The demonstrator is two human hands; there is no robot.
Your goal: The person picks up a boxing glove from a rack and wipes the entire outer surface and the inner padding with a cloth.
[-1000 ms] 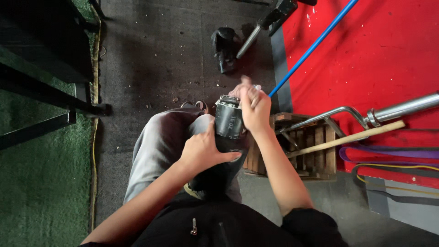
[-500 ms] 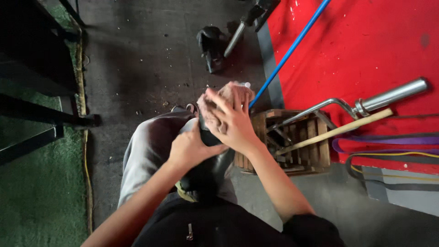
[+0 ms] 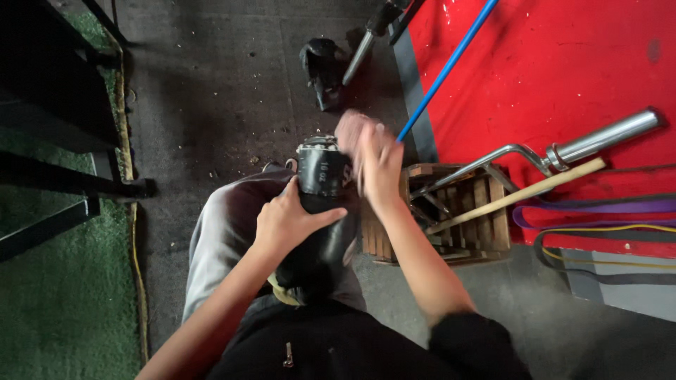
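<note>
A black boxing glove (image 3: 320,204) lies on my lap, its cuff pointing away from me. My left hand (image 3: 289,222) grips the glove across its middle and holds it steady. My right hand (image 3: 373,165) is at the right side of the cuff, blurred with motion, and is closed on a pinkish cloth (image 3: 350,129) that touches the glove's upper edge. My grey trouser leg (image 3: 229,232) is under the glove.
A wooden crate (image 3: 451,211) stands just right of my knee, with a curved steel bar (image 3: 563,151) and a wooden stick (image 3: 521,193) resting across it. A blue pole (image 3: 447,67) crosses the red mat (image 3: 563,70). Another black glove (image 3: 320,63) lies ahead. Black frame bars (image 3: 63,183) stand left.
My right hand with the cloth has moved from over the top of the cuff to its right side, uncovering the cuff. The left hand has kept its grip.
</note>
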